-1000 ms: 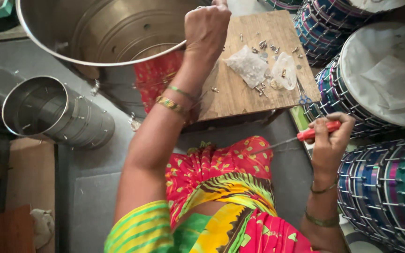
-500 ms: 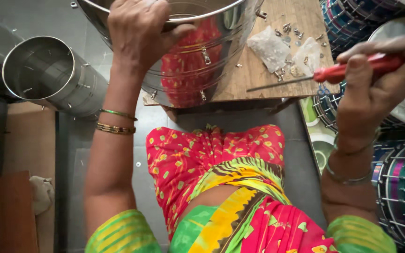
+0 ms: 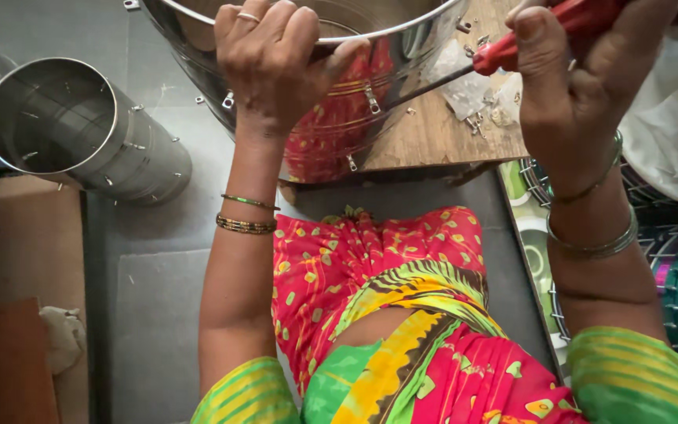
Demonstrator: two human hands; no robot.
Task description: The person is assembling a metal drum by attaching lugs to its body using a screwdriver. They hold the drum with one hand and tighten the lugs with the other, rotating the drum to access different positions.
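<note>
Left hand clamped over rim of shiny steel drum shell, tilted on wooden worktop. Right hand fisted round red-handled screwdriver, tip at shell wall. Risk: tip skidding off smooth metal, shell rolling off worktop edge. One screwdriver, two steel shells, second shell on floor left, loose screws uncountable.

A grey floor lies under soft daylight. A wooden board rests on it, a brown plank sits at the left (beside a crumpled cloth).
</note>
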